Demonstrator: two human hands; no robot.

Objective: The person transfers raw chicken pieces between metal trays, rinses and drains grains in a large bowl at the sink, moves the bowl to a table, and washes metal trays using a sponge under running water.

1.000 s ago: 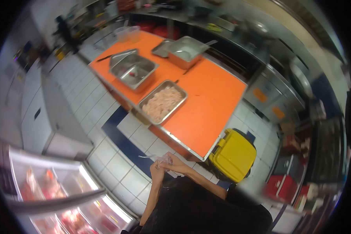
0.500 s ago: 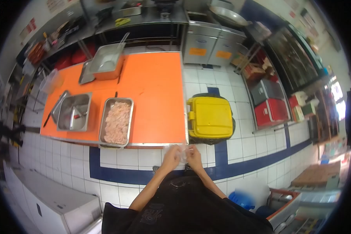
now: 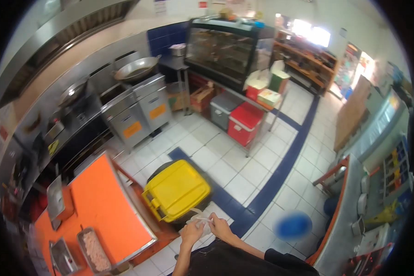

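My left hand (image 3: 191, 233) and my right hand (image 3: 221, 227) are close together in front of my body. Between them they pinch a thin, see-through plastic glove (image 3: 205, 225), crumpled, with a finger-like strip standing up. Just beyond them is a bin with a yellow lid (image 3: 179, 188), its lid down. To the left, an orange-topped table (image 3: 110, 202) carries a steel tray (image 3: 79, 239) of pale raw meat (image 3: 95, 250). A second steel container (image 3: 60, 257) sits beside that tray.
A red cooler (image 3: 245, 123) and a grey cooler (image 3: 224, 110) stand below a glass display case (image 3: 221, 50). A wok (image 3: 135, 69) tops the steel units at the back. Right of me are a blurred blue container (image 3: 292, 225) and a long metal counter (image 3: 349, 202).
My view has swung right and up, so the table now lies at lower left and the bin nearer my hands. Both hands still grip the plastic glove.
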